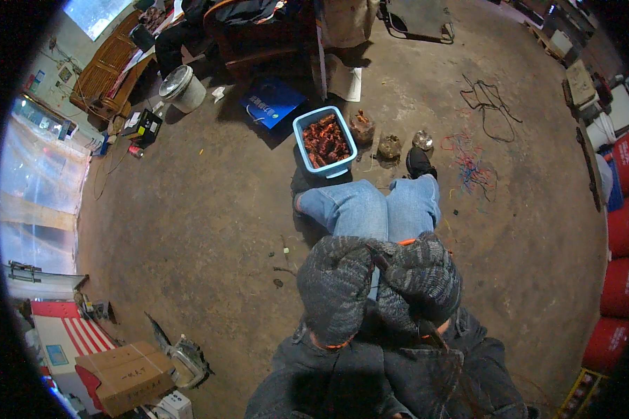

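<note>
My hands, in dark grey knit gloves, meet over my jeans at the lower middle. My left hand (334,286) and my right hand (418,276) have their fingers curled round a thin dark piece (379,260) too small to name. A bit of orange shows behind the right glove. Beyond my knees sits a light blue tub (340,167) full of reddish-brown scraps (323,140). Beside it stand three small lumpy containers or bags (389,146) with metallic-looking bits.
A blue bag (269,105), white bucket (185,94), wire tangle (486,101) and coloured wire scraps (472,164) lie on the concrete floor (524,216). Red drums (618,279) line the right; a cardboard box (126,377) sits lower left. Another person's dark-clothed leg (168,49) shows top left.
</note>
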`<state>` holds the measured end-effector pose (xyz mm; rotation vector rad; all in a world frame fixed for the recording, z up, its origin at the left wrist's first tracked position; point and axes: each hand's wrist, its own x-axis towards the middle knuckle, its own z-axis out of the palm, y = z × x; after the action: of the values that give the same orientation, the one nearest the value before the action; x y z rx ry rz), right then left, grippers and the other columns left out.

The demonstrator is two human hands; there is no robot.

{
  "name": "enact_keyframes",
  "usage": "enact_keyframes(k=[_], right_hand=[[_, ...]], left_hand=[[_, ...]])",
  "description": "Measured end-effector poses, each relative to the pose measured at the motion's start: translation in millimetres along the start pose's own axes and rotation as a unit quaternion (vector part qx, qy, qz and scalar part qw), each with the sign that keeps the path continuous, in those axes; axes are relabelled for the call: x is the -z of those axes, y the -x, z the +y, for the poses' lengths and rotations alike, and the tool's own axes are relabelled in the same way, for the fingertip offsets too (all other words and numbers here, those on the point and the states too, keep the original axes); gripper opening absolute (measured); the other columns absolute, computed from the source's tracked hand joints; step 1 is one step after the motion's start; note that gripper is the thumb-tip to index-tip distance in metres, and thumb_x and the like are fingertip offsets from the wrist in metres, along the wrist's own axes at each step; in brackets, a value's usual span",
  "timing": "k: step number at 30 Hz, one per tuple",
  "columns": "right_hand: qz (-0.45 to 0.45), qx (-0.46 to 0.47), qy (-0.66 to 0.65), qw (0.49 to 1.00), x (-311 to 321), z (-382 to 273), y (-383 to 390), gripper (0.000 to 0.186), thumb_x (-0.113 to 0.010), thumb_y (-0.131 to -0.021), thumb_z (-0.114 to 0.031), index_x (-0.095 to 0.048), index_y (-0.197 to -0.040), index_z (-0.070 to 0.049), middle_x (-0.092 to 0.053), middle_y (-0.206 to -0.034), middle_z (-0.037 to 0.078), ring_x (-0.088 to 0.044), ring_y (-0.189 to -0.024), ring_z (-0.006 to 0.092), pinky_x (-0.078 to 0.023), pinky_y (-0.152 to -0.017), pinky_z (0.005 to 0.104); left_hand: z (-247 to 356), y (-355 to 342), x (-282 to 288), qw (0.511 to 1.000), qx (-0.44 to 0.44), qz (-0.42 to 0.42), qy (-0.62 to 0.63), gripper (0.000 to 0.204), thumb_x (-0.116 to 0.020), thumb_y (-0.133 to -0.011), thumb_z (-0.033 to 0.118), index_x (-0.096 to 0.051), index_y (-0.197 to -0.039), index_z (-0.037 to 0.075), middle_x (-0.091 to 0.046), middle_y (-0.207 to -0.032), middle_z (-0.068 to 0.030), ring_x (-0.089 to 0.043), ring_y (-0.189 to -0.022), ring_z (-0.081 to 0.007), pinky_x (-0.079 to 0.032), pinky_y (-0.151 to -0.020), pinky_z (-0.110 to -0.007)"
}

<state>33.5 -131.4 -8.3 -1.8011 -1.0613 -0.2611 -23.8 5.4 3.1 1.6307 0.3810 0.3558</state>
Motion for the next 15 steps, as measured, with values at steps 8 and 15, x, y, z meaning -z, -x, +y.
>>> enact_keyframes(k=[8,15], right_hand=[[0.035,-0.122,-0.117,0.985,-1.9,-3.4,2.7,0.027,-0.065,-0.062,-0.014,-0.067,-0.089,-0.011,-0.061,-0.087,0.007,-0.055,-0.079,0.028,-0.042,-0.067,0.0372],[0.083,-0.088,-0.071,0.99,-9.7,-5.7,7.8,0.023,-0.064,-0.064,-0.014,-0.066,-0.087,-0.01,-0.059,-0.09,0.007,-0.053,-0.083,0.0271,-0.041,-0.069,0.0372]], left_hand=[[-3.4,-2.0,4.7,0.994,-0.055,-0.056,-0.072,0.021,-0.06,-0.073,0.001,-0.062,-0.093,0.0,-0.061,-0.089,-0.0126,-0.06,-0.078,-0.0244,-0.049,-0.068,-0.032],[-1.4,-1.8,-9.5,0.998,0.01,0.013,0.063,0.016,-0.056,-0.081,0.017,-0.056,-0.083,0.001,-0.056,-0.076,-0.0042,-0.051,-0.067,-0.0119,-0.042,-0.06,-0.025]])
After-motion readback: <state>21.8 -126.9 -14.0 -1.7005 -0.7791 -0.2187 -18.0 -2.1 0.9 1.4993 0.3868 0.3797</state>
